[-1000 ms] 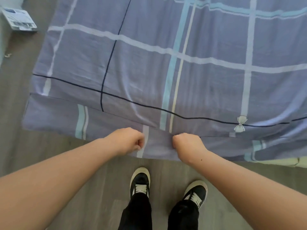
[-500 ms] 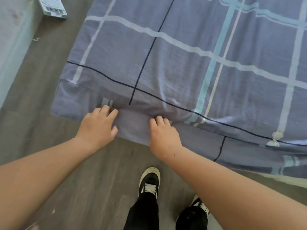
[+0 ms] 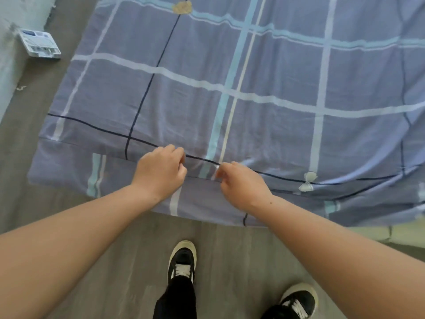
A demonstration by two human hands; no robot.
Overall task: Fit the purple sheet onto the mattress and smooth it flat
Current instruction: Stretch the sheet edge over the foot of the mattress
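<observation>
The purple plaid sheet (image 3: 264, 72) lies spread over the low mattress, draping down its near side. A pale strip of mattress (image 3: 377, 234) shows under the sheet's hem at the right. My left hand (image 3: 161, 172) is at the near top edge with its fingers curled, pinching the fabric. My right hand (image 3: 241, 183) is beside it, a short gap apart, fingers curled and pinching the same fold of sheet. Small creases radiate from between my hands.
Grey wood-look floor (image 3: 128, 261) runs along the mattress. My two black-and-white shoes (image 3: 182, 261) stand close to the near edge. A white labelled box (image 3: 40, 43) lies on the floor at the far left beside a pale wall (image 3: 13, 31).
Half a second ago both hands lay flat with straight fingers on the sheet's side nearer the left corner. They have since shifted right along the edge and curled onto the fabric.
</observation>
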